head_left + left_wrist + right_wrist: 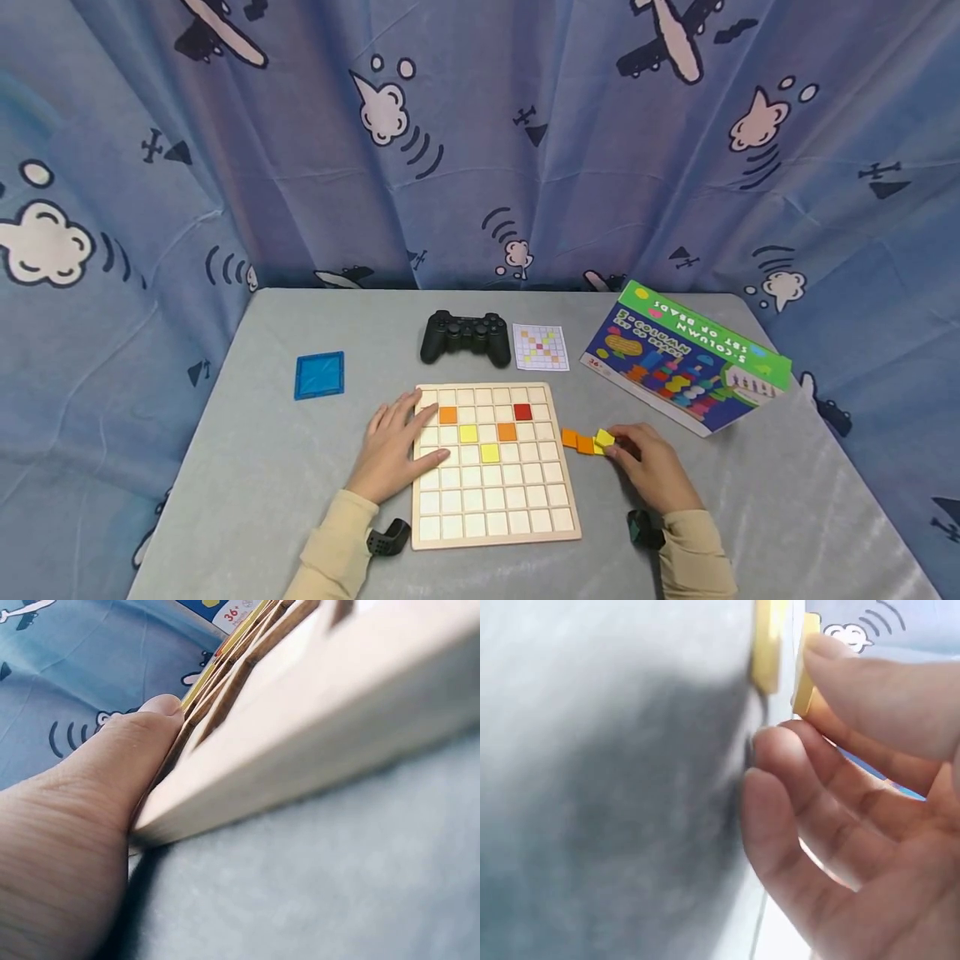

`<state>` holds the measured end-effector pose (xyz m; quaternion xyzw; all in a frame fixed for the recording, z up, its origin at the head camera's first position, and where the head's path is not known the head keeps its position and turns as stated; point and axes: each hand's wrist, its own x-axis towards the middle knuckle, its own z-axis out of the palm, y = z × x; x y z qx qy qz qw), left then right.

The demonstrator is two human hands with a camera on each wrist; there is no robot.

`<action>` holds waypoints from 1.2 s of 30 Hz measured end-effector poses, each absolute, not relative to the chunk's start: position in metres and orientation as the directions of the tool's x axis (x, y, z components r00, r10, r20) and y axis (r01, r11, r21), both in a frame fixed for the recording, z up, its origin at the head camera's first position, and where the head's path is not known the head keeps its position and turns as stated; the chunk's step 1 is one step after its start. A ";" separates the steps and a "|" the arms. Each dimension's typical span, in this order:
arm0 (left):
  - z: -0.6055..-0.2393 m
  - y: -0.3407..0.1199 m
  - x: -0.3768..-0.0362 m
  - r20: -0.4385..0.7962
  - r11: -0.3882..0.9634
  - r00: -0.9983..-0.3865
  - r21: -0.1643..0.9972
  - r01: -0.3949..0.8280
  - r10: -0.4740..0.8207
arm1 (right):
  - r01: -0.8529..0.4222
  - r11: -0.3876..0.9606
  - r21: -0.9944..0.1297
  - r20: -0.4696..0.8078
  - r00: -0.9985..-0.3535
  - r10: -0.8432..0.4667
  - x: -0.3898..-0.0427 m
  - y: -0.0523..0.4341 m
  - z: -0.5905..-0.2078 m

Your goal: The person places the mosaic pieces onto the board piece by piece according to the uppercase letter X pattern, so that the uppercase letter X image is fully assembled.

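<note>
A wooden grid board (497, 540) lies on the table, with a red tile (522, 412), orange tiles (447, 415) and yellow tiles (490, 453) in some of its squares. Along its left edge rests my left hand (390, 450), fingers spread; the thumb (142, 735) lies over the rim in the left wrist view. Right of the board, my right hand (654, 465) pinches a yellow tile (604, 438) between thumb and fingers. That tile is raised a little above a short row of loose orange tiles (570, 437) and another yellow tile (766, 649).
Behind the board are a black game controller (465, 337) and a small pattern card (541, 347) with coloured squares. A colourful toy box (678, 362) sits at the back right. On the left lies a blue square tray (319, 376). A patterned curtain (465, 167) hangs behind the table.
</note>
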<state>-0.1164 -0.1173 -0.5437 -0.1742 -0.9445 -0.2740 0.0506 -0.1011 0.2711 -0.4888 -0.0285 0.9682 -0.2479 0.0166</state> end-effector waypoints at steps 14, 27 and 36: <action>-0.539 -0.117 -0.117 0.184 0.792 -0.937 0.501 0.349 0.297 | -0.385 0.783 -0.489 0.173 -0.922 -0.345 -0.102 0.217 -0.460; -0.537 -0.116 -0.115 0.167 0.782 -0.938 0.518 0.346 0.305 | -0.560 0.646 -0.518 0.157 -0.805 -0.572 -0.099 0.151 -0.467; -0.537 -0.117 -0.116 0.157 0.788 -0.941 0.516 0.336 0.299 | -0.556 0.675 -0.485 0.042 -0.786 -0.617 -0.098 0.124 -0.473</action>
